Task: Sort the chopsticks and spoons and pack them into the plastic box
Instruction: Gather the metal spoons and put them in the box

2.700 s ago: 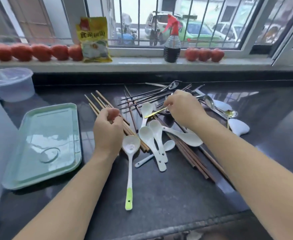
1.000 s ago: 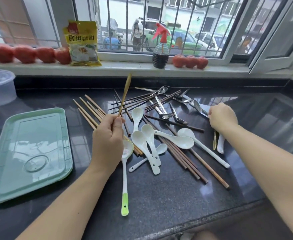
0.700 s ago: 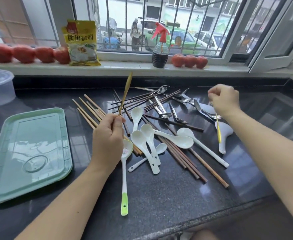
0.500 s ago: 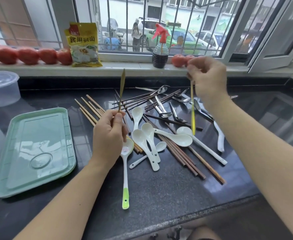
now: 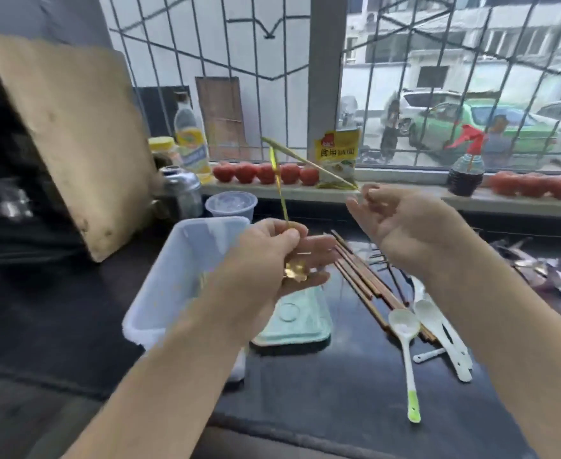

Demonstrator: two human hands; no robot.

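My left hand (image 5: 269, 260) pinches the handle of a gold spoon (image 5: 280, 193), holding it upright with its bowl against my palm. My right hand (image 5: 401, 226), raised beside it, pinches the end of a second gold spoon (image 5: 309, 164) between its fingertips; that spoon slants up and to the left. Both hands hover over the translucent plastic box (image 5: 170, 279) and its pale green lid (image 5: 292, 323). On the dark counter to the right lie wooden chopsticks (image 5: 362, 279) and white ceramic spoons (image 5: 405, 326), one with a green handle tip.
A wooden cutting board (image 5: 67, 134) leans at the left beside a steel pot (image 5: 179, 190) and a round plastic tub (image 5: 231, 205). Tomatoes (image 5: 262, 172), a yellow packet (image 5: 337, 157) and a spray bottle (image 5: 466, 173) line the sill. Metal spoons (image 5: 537, 270) lie far right.
The view has swung left, bringing the plastic box into sight. My right hand lifted a gold spoon from the pile and carried it left beside my left hand, which has risen too.
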